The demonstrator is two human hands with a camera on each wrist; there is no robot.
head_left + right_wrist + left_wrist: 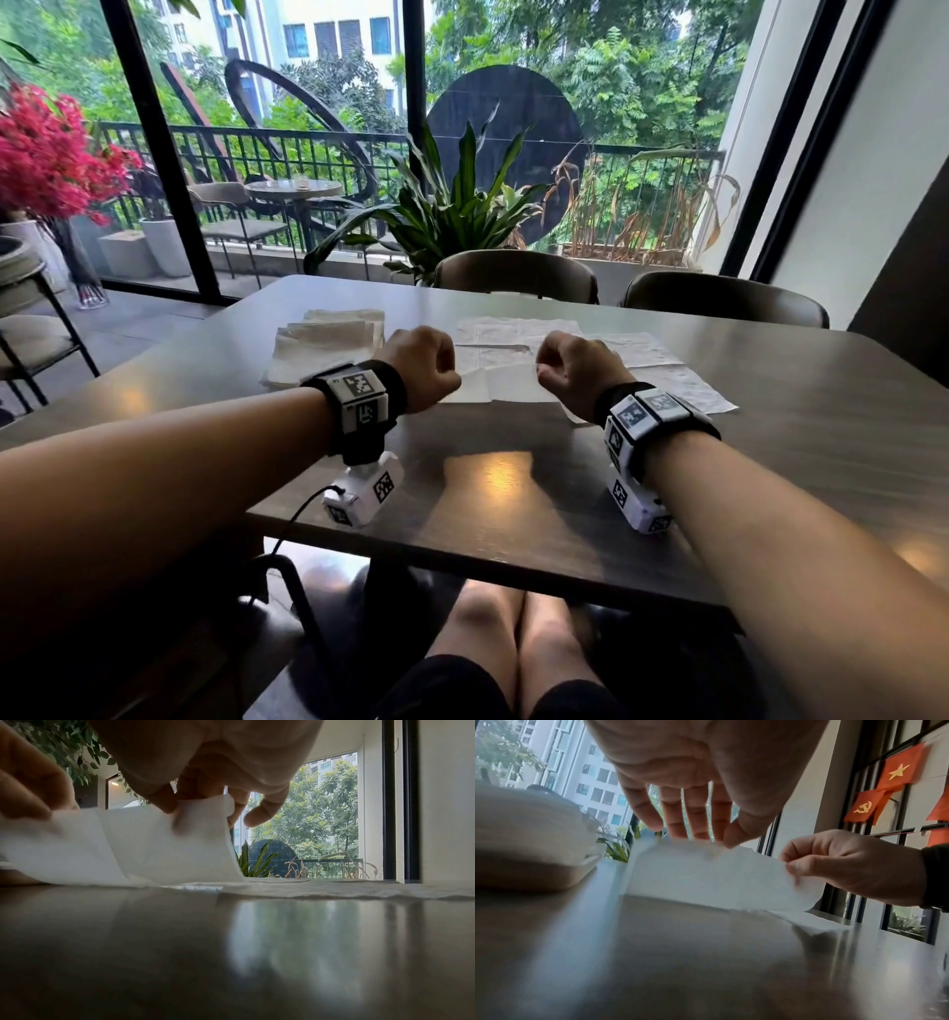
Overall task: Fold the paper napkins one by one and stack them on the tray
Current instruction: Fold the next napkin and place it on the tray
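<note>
While both forearms reach out over the dark table (pixel 513 514), each hand pinches one near corner of the same white napkin (pixel 506 383) and lifts that edge off the surface. At the left hand (pixel 418 367), the thumb and fingertips close on the napkin's upper left corner, the other fingers curled down beside them. At the right hand (pixel 577 367), the thumb and forefinger nip the upper right corner, with the remaining fingers loosely bent behind. Between the two hands the raised part of the napkin stands up like a low curved wall, while its far part lies flat on the table beyond the knuckles. Under and past the right hand, more unfolded napkins (pixel 662 360) lie spread flat and overlapping. Past the left hand and out to its left sits a stack of folded napkins (pixel 328 336); whether a tray lies under it cannot be made out. Wrist cameras are strapped to both arms.
</note>
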